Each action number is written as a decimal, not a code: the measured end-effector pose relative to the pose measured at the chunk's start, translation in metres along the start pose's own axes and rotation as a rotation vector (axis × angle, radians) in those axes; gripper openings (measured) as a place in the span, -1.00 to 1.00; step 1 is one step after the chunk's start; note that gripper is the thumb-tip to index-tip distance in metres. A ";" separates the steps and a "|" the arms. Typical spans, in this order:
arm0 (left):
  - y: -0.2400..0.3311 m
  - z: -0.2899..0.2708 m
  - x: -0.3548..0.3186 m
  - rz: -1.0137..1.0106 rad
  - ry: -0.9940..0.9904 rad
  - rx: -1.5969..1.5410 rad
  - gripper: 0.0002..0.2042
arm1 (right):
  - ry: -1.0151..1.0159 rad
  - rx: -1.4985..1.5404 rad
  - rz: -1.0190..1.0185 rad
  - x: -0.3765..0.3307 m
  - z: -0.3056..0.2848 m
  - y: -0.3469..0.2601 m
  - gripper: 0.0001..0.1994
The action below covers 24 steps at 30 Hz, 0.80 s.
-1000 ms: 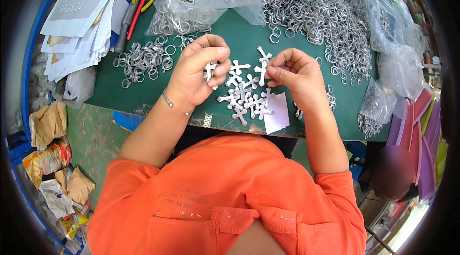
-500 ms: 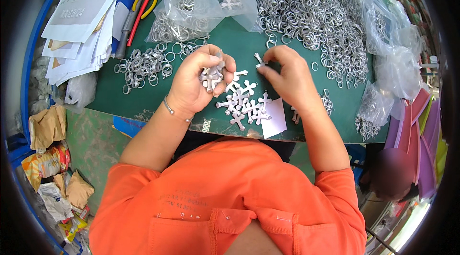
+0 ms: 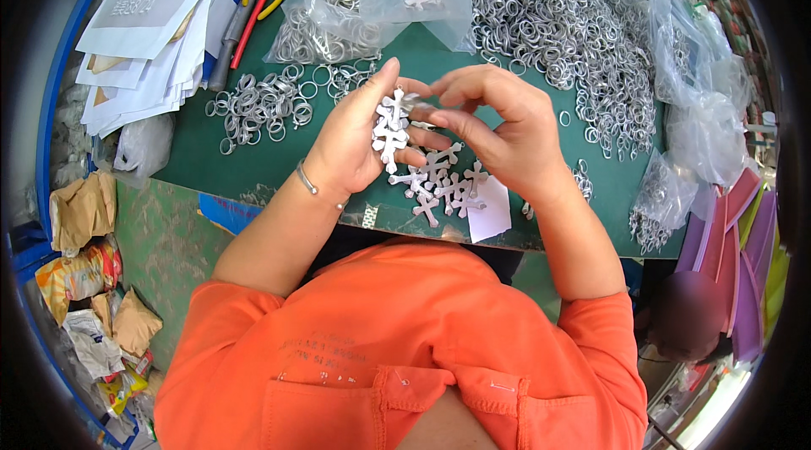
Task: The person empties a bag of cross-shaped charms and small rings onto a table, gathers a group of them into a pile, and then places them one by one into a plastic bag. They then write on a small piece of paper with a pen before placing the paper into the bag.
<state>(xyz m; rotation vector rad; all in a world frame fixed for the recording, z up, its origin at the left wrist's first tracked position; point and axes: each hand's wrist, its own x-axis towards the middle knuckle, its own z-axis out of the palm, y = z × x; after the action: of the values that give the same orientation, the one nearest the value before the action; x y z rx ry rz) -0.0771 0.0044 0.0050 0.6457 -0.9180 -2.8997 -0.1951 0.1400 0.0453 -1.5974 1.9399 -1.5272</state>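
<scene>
L hand open, cupped prob. so crosses won't slip; R hand at its 3 o'clock pinches blurred piece, pile handy at 4.

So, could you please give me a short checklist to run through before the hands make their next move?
1. Left hand supporting its metal crosses: ok, several lie on its open palm and fingers.
2. Right hand has a secure pinch: cannot tell, blurred at the fingertips.
3. Remaining crosses within reach: ok, heaped on the green table near both hands.
4. Paper slip uncovered: not ok, crosses overlap its left side.
5. Loose rings at left apart from that heap: ok.
</scene>
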 end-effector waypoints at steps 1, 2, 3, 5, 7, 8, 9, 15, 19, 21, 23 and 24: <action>0.005 0.007 -0.003 -0.015 0.053 0.027 -0.67 | 0.008 -0.043 0.024 0.001 0.003 -0.002 -0.88; 0.004 0.002 -0.002 0.030 0.057 0.004 -0.72 | -0.027 -0.120 0.064 0.000 0.002 0.002 -0.87; 0.002 -0.009 0.001 0.075 0.060 -0.020 -0.77 | -0.062 -0.196 0.104 -0.003 0.001 0.011 -0.86; 0.003 -0.009 0.000 0.138 0.087 -0.105 -0.93 | -0.233 -0.300 0.183 -0.006 -0.004 0.012 -0.83; 0.002 -0.006 -0.001 0.165 0.063 -0.037 -0.94 | -0.294 -0.347 0.126 -0.012 0.000 0.019 -0.84; 0.001 -0.006 -0.001 0.177 0.049 -0.002 -0.94 | -0.272 -0.367 0.101 -0.013 0.002 0.019 -0.84; 0.000 -0.008 0.000 0.172 0.047 0.065 -0.90 | -0.223 -0.346 0.164 -0.013 0.001 0.019 -0.85; -0.002 0.002 -0.002 0.148 0.122 0.146 -0.79 | -0.034 -0.040 0.277 -0.005 0.002 0.001 -0.88; 0.000 -0.011 0.000 0.159 0.005 -0.028 -0.89 | -0.078 -0.004 0.285 -0.008 0.006 0.005 -0.90; 0.003 -0.009 0.001 0.169 -0.010 -0.124 -0.92 | -0.150 -0.056 0.273 -0.010 0.006 0.007 -0.87; 0.004 -0.008 0.000 0.163 -0.015 -0.187 -0.93 | -0.315 -0.133 0.257 -0.010 0.007 0.002 -0.81; 0.004 -0.008 0.000 0.160 -0.017 -0.218 -0.93 | -0.359 -0.121 0.231 -0.011 0.011 0.005 -0.79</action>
<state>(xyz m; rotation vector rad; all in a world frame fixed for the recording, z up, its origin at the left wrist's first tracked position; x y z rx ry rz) -0.0739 -0.0034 0.0012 0.5067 -0.6103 -2.8100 -0.1864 0.1426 0.0318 -1.5043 1.9560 -0.9762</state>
